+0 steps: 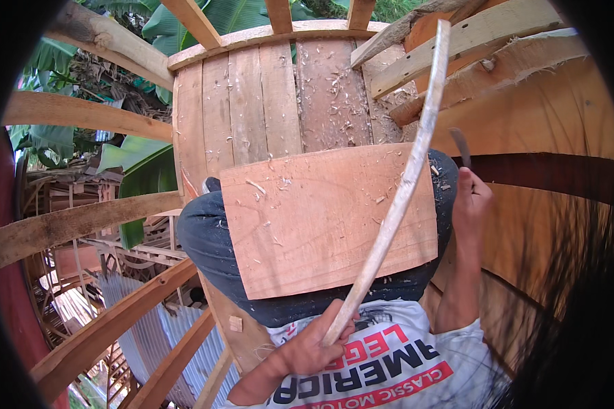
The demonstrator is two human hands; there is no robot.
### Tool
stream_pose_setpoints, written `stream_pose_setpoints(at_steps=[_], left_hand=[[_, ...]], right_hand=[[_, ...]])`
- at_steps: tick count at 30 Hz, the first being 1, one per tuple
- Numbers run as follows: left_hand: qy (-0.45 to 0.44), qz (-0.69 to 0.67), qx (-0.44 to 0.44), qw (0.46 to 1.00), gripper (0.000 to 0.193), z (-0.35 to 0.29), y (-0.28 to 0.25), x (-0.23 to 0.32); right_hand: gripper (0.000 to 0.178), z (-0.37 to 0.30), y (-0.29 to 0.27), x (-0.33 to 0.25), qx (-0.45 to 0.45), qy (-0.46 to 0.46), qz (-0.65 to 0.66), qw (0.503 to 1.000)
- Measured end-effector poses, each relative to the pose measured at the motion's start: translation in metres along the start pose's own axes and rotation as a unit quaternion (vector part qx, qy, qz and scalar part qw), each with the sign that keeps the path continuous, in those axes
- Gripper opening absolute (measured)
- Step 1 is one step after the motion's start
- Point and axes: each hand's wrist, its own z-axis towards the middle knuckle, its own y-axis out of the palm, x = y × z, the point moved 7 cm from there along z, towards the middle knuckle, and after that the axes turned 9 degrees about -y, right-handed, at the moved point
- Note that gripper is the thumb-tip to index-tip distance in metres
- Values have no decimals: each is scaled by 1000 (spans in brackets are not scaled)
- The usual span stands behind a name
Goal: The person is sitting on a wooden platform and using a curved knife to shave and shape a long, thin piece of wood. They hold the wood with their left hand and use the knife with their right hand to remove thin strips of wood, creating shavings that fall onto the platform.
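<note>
Over the flat, light reddish-brown wooden board [307, 225] on the dark trousers [205, 235], a long, pale, slightly bowed wooden strip [414, 163] slants up to the right. The left hand [317, 342] is closed around its lower end; the right hand [472, 194] grips a dark curved blade [460, 145], apart from it. The strip looks light, stiff, slightly springy, probably best held near an end.

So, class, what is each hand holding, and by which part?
The left hand grips a long wooden strip by its lower end. The right hand holds a knife-like tool below its blade; any handle is hidden.
</note>
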Motion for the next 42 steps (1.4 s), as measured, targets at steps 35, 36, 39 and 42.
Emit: stream_pose_setpoints(at_steps=[35, 36, 39, 42], left_hand=[[50, -57, 5, 997, 48, 5, -18, -12], [58, -37, 4, 998, 48, 4, -18, -13], [51, -39, -8, 998, 52, 5, -15, -4], [56, -75, -2, 996, 52, 8, -13, -3]], right_hand=[[61, -92, 60, -116, -272, -302, 19, 914], [59, -87, 56, -117, -251, -304, 9, 919], [57, -72, 52, -110, -204, -301, -21, 931], [60, -91, 61, -116, -257, -304, 20, 917]])
